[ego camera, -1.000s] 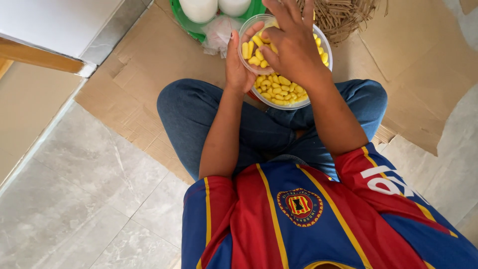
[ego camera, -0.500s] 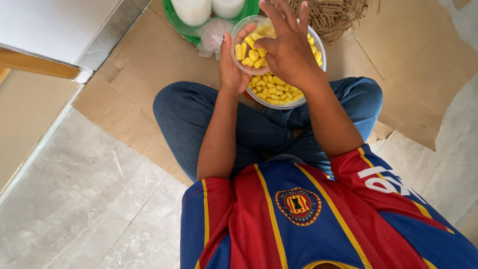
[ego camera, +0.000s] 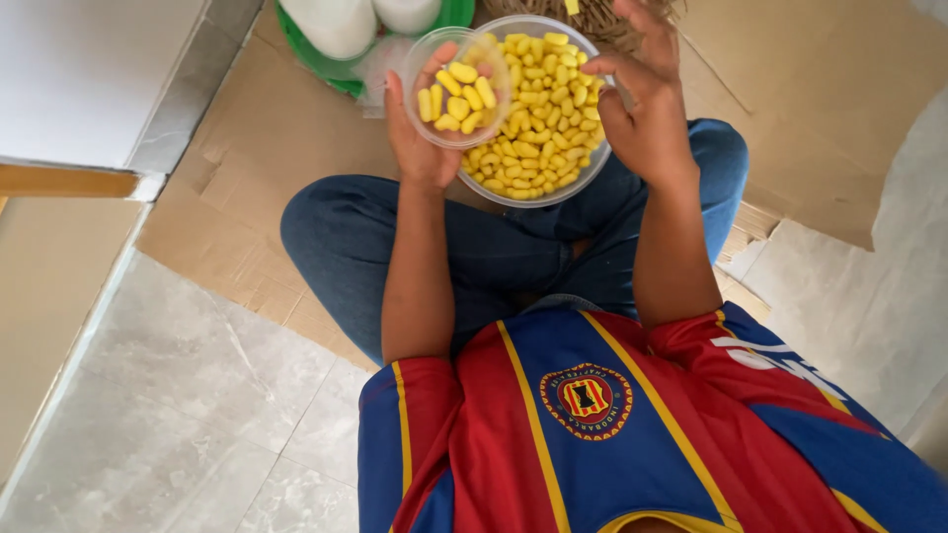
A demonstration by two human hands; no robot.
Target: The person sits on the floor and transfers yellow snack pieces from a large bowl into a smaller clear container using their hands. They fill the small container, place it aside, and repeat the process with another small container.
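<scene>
Right hand [ego camera: 647, 118] lifted off the bowl [ego camera: 563, 183].

I count two clear plastic containers: one small cup [ego camera: 456, 87] and one large bowl [ego camera: 538, 114]. The cup has about nine yellow pieces [ego camera: 459, 94]; the bowl has too many to count. Two white round things [ego camera: 341, 22] sit on one green tray [ego camera: 321, 61].
</scene>
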